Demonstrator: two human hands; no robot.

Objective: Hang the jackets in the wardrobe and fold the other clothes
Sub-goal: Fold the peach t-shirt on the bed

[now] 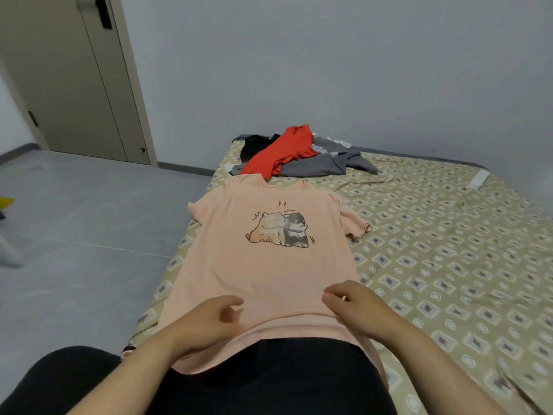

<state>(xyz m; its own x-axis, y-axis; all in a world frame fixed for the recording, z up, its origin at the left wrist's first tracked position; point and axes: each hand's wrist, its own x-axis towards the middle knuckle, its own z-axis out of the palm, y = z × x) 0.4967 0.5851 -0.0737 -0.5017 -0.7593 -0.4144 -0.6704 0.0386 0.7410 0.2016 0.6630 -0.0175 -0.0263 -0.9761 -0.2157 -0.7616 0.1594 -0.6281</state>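
A pink T-shirt (269,274) with a cartoon print of two dogs lies spread face up on the bed, collar away from me, hem over my lap. My left hand (206,322) hovers over the lower left of the shirt with loosely curled fingers and holds nothing. My right hand (356,304) sits over the lower right part near the hem, fingers bent down onto the fabric; whether it pinches the cloth is unclear. Beyond the collar lies a pile with a red garment (284,151), a grey sweatshirt (326,163) and a black garment (254,145).
The bed (449,250) has a beige patterned sheet, and its left edge runs beside the shirt. Grey floor (74,235) lies to the left. A beige door (74,79) stands at the back left. A white object (478,179) lies near the far right of the bed.
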